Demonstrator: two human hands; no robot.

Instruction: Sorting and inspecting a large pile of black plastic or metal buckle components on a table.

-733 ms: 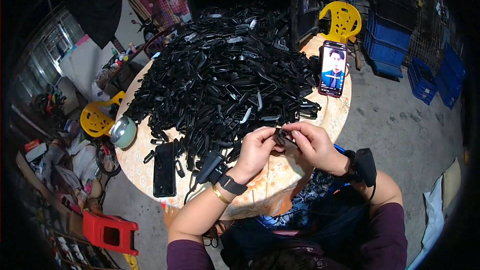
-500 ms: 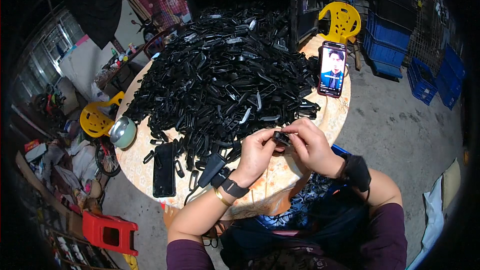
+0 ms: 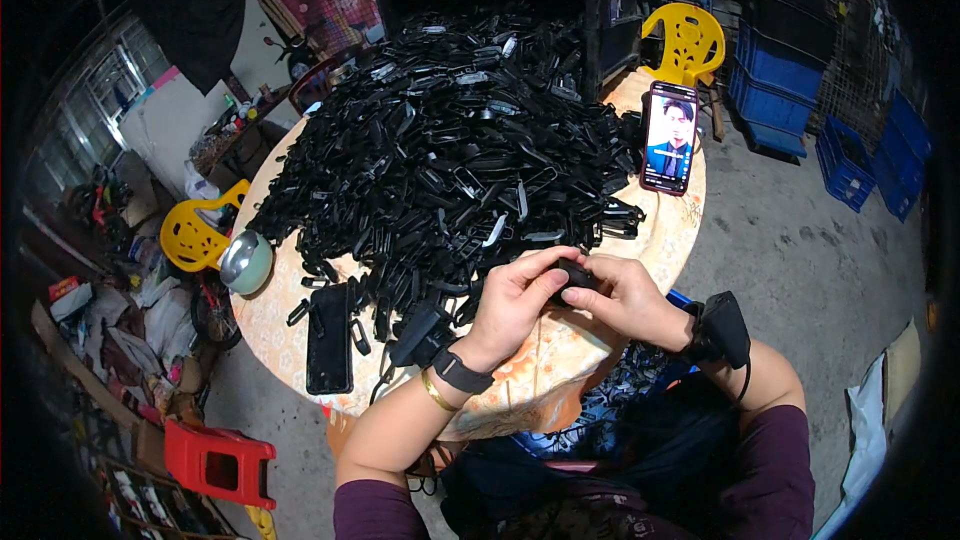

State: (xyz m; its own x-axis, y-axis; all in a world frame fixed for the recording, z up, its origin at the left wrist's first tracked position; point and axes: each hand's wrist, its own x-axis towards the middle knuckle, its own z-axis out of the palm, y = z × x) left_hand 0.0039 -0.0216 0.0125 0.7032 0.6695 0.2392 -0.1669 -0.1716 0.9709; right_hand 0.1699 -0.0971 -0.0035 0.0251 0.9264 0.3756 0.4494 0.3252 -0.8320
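The left hand (image 3: 515, 298) and right hand (image 3: 625, 298) pinch one small black plastic part (image 3: 572, 274); the black pile (image 3: 450, 140) lies just beyond it.

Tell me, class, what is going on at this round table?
A person seated at the round table holds a small black plastic part between both hands, left hand and right hand pressed together on it. A big heap of similar black parts covers the table. A phone stands propped at the far edge, its screen lit.

Dark maroon sleeves pushed up, black watch (image 3: 461, 372) and gold bangle (image 3: 436, 393) left, black cabled wrist device (image 3: 722, 329) right
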